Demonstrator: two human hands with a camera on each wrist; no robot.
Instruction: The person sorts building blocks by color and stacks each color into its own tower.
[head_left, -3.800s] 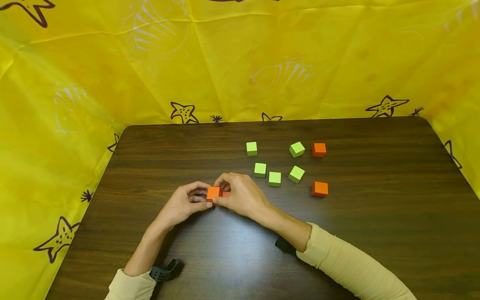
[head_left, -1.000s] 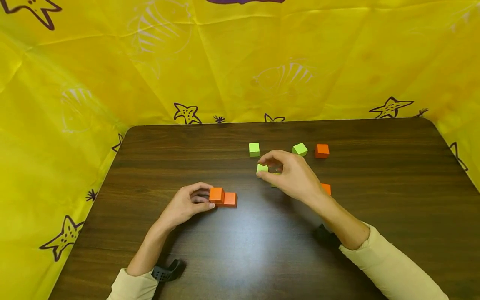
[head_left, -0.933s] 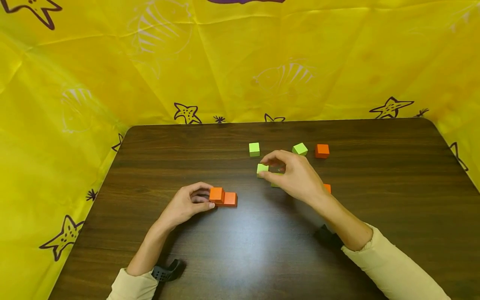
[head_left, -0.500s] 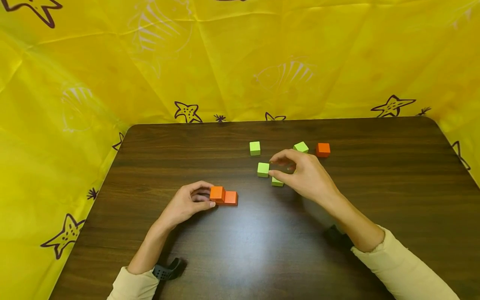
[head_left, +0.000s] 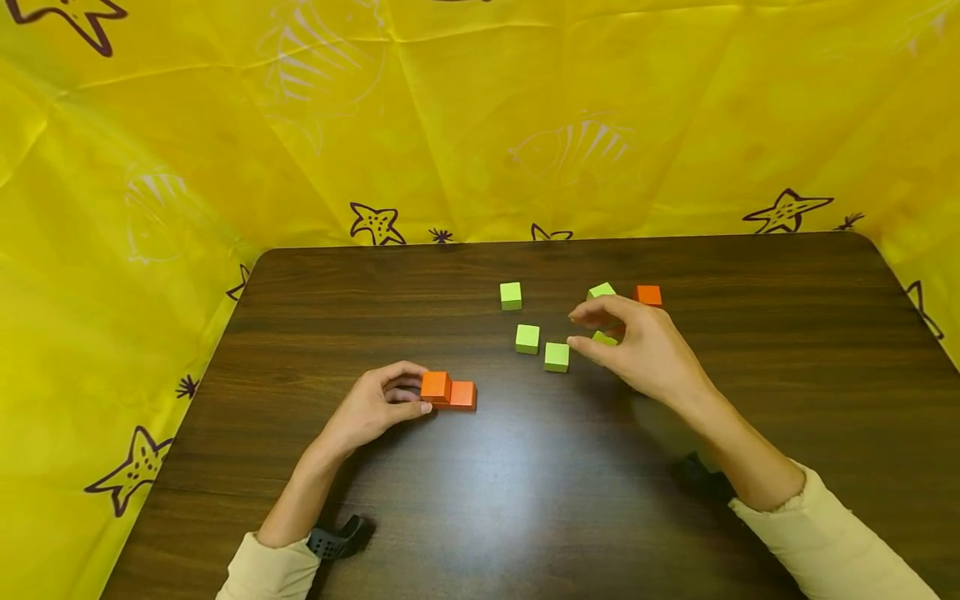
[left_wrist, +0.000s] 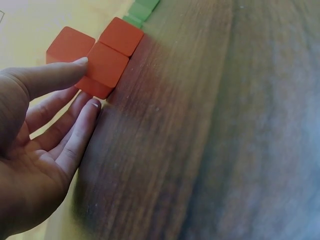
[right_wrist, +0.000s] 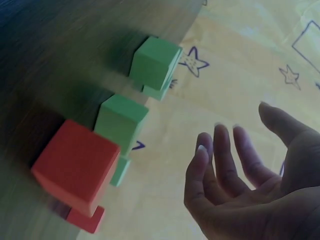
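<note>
In the head view, my left hand [head_left: 375, 408] holds a small orange cube stack on the table, thumb in front and index finger behind. An upper orange cube [head_left: 435, 386] sits on a lower orange cube [left_wrist: 109, 64], which my thumb touches in the left wrist view. Another orange cube [head_left: 463, 395] lies against the lower one's right side. My right hand [head_left: 645, 346] hovers over the green cubes, thumb and fingers apart, nothing between them. Nearest its thumb is a green cube [head_left: 557, 357]; another green cube [head_left: 604, 338] is partly covered by the hand.
More green cubes stand farther back: one green cube [head_left: 511, 296], another green cube [head_left: 527, 338], and a partly hidden green cube [head_left: 601, 291]. An orange cube [head_left: 648, 295] is at the back right. In the right wrist view, a red-orange cube [right_wrist: 77, 165] appears close. Yellow patterned cloth [head_left: 465, 125] surrounds the dark table [head_left: 337, 317].
My right hand let go of the upper orange cube at the stack, moved to the green cubes, then slid right past them, carrying nothing. My left hand stays at the stack.
</note>
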